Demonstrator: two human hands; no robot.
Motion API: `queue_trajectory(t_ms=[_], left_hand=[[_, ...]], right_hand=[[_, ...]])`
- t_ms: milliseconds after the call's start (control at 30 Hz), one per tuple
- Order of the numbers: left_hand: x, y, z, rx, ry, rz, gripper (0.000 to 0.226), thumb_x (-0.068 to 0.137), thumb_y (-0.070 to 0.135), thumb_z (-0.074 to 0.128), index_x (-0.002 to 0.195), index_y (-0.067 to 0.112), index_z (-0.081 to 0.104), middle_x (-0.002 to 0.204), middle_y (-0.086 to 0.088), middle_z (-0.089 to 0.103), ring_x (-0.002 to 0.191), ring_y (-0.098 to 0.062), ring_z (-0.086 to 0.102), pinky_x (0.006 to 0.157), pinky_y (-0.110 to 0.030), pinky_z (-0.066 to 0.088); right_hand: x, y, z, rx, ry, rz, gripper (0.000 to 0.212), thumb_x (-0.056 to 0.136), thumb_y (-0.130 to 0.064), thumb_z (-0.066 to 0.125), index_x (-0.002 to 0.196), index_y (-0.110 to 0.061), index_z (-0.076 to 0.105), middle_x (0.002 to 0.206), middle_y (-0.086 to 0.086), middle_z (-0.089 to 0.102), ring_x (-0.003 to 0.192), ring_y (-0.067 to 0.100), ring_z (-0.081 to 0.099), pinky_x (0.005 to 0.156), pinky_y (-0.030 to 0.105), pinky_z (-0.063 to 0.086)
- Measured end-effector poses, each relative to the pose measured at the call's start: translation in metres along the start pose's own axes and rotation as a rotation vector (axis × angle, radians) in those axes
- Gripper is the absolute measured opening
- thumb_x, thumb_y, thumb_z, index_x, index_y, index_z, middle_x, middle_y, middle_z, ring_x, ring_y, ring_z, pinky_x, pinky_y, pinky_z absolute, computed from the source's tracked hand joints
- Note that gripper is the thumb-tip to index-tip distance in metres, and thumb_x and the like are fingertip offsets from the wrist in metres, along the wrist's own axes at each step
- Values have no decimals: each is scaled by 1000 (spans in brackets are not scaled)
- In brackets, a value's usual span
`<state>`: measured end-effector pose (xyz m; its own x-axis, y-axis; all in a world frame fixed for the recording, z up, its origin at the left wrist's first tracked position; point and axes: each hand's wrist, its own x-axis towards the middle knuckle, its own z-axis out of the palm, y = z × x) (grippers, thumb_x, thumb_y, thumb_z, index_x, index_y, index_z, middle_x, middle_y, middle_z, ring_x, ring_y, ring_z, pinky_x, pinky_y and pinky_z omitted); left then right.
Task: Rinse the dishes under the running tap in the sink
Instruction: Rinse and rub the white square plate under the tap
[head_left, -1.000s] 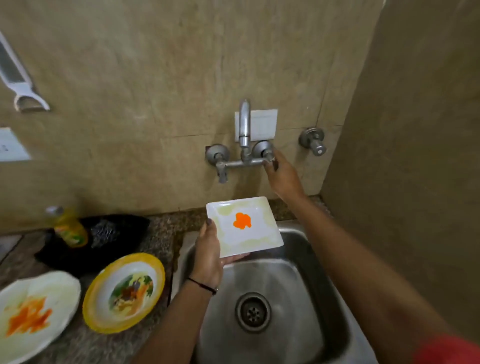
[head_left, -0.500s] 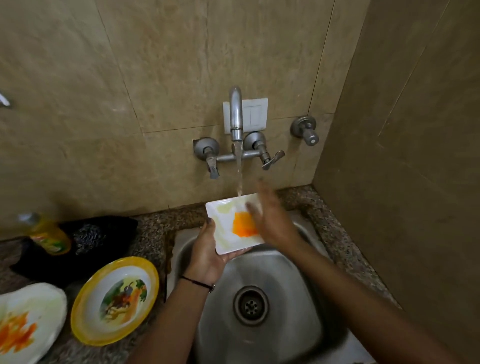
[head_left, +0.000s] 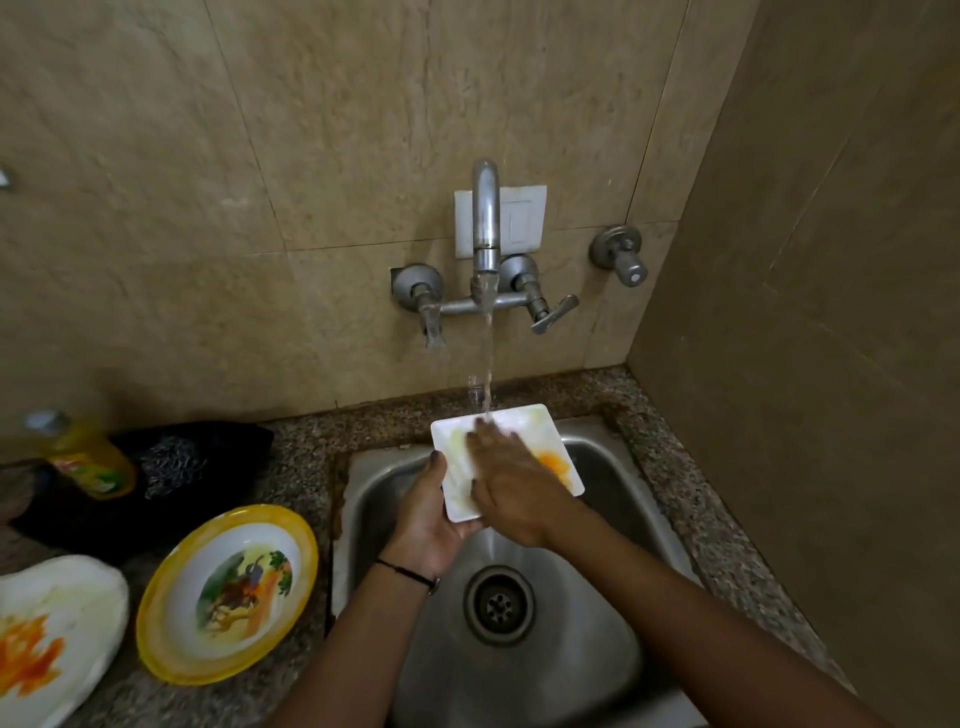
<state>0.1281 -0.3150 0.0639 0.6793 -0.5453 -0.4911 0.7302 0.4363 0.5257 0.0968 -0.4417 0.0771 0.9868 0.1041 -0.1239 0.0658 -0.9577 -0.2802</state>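
Plate (head_left: 540, 431) over the sink (head_left: 613, 525), under running water from the tap (head_left: 485, 218).

My left hand (head_left: 426, 514) grips the plate's left edge; my right hand (head_left: 511, 483) lies flat and open on its face, beside an orange stain (head_left: 553, 462). I judge that a wet one-edge grip could slip, dropping the plate into the sink.

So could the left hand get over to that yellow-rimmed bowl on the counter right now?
Probably not yet. The left hand is holding the square white plate under the water. The path itself looks free: the yellow-rimmed bowl sits uncovered on the counter, just left of the sink.
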Motion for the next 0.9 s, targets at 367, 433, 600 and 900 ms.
queue_trajectory(t_ms=[367,433,600,900], left_hand=[[4,11,-3,41,69,-20,51,99,49,35,129,15,58,117,-9,69,100,-23,66,75,-37,53],[2,16,-10,-6,32,-38,55,100,49,29,122,7,58,99,-16,73,84,-30,72,63,-37,58],[2,18,-12,20,69,-7,54,99,47,36,135,10,51,120,-18,64,103,-36,62,77,-51,51],[-4,13,-6,82,111,67,45,101,42,36,137,18,48,115,-12,67,97,-32,66,64,-47,56]], right_hand=[[-10,-25,-2,160,7,-155,69,86,-29,26,151,-13,11,159,5,8,147,11,3,116,21,-6],[-27,-15,-3,121,-52,-237,66,85,-30,26,150,-18,21,158,-1,15,146,9,9,118,22,0],[-43,27,-12,31,27,-192,64,84,-37,23,142,-18,41,152,0,33,143,12,23,117,23,5],[-20,16,-6,-89,154,-92,60,94,-37,21,151,-16,17,159,2,12,147,15,7,120,34,0]])
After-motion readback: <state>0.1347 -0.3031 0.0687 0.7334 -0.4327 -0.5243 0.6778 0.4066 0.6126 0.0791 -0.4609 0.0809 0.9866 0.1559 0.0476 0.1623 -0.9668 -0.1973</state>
